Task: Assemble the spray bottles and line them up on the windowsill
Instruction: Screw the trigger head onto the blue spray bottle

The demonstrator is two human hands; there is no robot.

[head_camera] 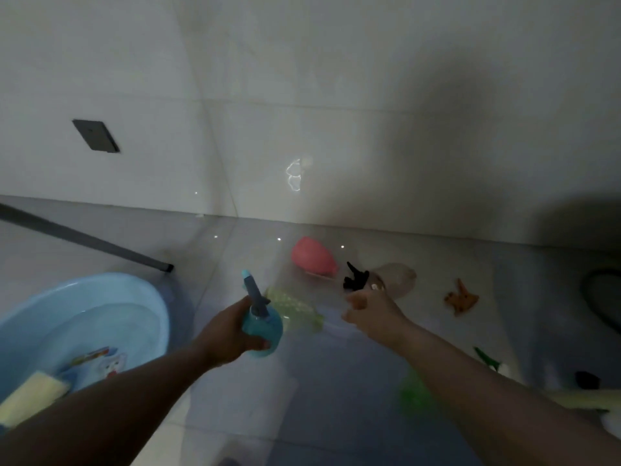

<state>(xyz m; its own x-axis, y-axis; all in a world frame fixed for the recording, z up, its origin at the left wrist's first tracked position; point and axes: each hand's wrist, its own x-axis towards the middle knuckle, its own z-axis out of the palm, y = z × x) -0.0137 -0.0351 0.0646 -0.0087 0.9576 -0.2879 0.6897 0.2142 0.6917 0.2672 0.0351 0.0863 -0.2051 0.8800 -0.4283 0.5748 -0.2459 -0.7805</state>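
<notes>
Dim tiled floor (pixel 336 415) by a white wall. Left hand (pixel 232 331) grips the blue spray bottle (pixel 262 327), upright above the floor; right hand (pixel 373 314) hangs loose, fingers relaxed, near a clear bottle (pixel 400 277) with black sprayer (pixel 355 280).

Left hand (pixel 228 331) grips blue spray bottle (pixel 263 327); right hand (pixel 373 312) reaches toward clear bottle (pixel 398 277).

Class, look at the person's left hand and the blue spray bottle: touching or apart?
Touching. The head view shows the left hand with its fingers curled round the round body of the blue spray bottle, holding it upright off the floor.
</notes>
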